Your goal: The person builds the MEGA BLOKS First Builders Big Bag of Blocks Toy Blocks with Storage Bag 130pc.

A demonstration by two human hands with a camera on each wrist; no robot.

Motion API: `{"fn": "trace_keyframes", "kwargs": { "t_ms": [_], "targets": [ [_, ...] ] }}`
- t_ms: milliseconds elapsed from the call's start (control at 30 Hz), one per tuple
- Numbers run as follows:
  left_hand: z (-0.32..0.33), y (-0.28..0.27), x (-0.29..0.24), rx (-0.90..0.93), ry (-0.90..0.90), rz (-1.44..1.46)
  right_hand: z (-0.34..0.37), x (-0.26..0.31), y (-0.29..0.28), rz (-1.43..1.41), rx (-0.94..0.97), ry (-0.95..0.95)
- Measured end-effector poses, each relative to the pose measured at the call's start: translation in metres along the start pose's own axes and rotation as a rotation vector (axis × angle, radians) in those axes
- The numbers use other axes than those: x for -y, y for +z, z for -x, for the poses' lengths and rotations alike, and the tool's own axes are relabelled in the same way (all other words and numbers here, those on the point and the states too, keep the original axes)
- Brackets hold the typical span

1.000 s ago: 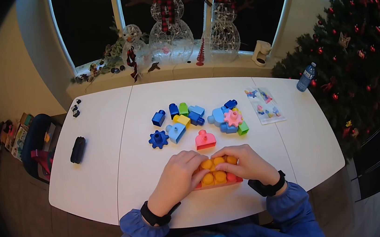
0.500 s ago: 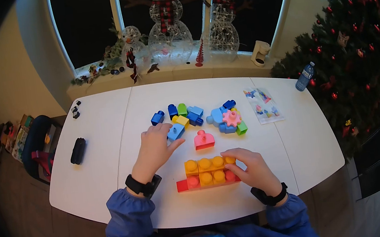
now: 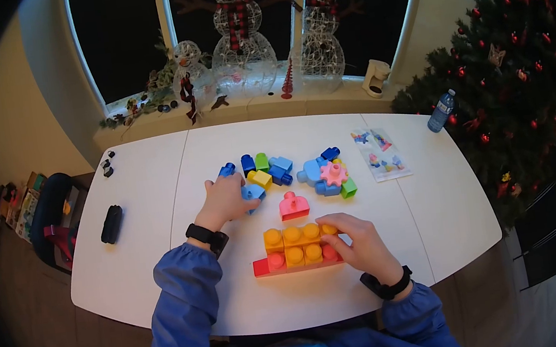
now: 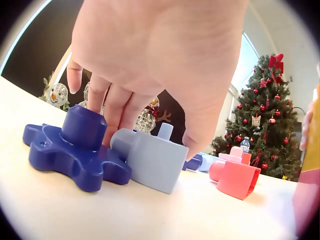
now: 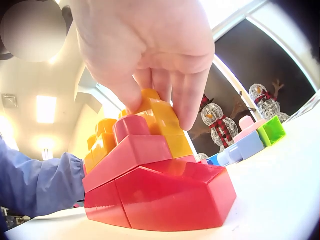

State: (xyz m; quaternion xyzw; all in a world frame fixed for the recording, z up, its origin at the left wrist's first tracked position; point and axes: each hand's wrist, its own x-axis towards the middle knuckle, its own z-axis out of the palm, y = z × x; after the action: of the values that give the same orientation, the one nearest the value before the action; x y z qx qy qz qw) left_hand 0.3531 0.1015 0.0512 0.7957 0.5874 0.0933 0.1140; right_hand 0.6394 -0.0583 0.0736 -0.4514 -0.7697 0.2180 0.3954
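My left hand (image 3: 221, 200) reaches over the light blue block (image 3: 253, 192), fingers behind it and thumb at its near side; the block still sits on the table. In the left wrist view the dark blue gear piece (image 4: 75, 150) lies beside that block. A built shape of toy blocks stands in front of me, yellow blocks (image 3: 294, 256) on a red and pink base (image 3: 261, 268). At its right end my right hand (image 3: 363, 246) holds a yellow block (image 5: 172, 127) between thumb and fingers. A pink block (image 3: 294, 206) with a rounded top stands beyond the build.
Loose blue, green and yellow blocks (image 3: 260, 178) are grouped farther back. To their right, a pink gear (image 3: 334, 174) tops another cluster. A picture sheet (image 3: 383, 155) and water bottle (image 3: 442, 111) lie at the right; a black case (image 3: 112, 224) is at the left.
My left hand has left the yellow blocks and gone forward and left to the light blue block. The right hand has stayed at the build's right end.
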Motion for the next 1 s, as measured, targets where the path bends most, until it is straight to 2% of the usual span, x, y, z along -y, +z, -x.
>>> {"fn": "trace_keyframes", "kwargs": {
  "t_ms": [33, 133, 233, 333, 467, 667, 1000],
  "targets": [
    [0.003, -0.004, -0.001, -0.024, 0.010, 0.055, 0.000, 0.000, 0.000, 0.010, 0.002, -0.005],
    [0.025, -0.014, -0.005, -0.319, 0.199, 0.411, -0.001, 0.001, -0.001, 0.032, 0.006, -0.013],
    [0.073, -0.040, -0.034, -0.467, 0.301, 0.554, -0.001, 0.002, -0.002, 0.020, 0.005, -0.008],
    [0.118, -0.043, -0.048, -0.654, 0.492, 0.461, 0.000, -0.001, 0.000, -0.016, -0.003, 0.003],
    [0.154, -0.030, -0.062, -0.592, 0.584, 0.412, 0.000, -0.002, 0.001, -0.023, -0.007, 0.002],
    [0.156, -0.019, -0.067, -0.523, 0.697, 0.223, -0.001, -0.001, -0.001, -0.025, -0.005, 0.002],
    [0.156, -0.005, -0.073, -0.548, 0.690, 0.139, -0.001, -0.002, -0.001, -0.046, 0.005, 0.015]
  ]
}}
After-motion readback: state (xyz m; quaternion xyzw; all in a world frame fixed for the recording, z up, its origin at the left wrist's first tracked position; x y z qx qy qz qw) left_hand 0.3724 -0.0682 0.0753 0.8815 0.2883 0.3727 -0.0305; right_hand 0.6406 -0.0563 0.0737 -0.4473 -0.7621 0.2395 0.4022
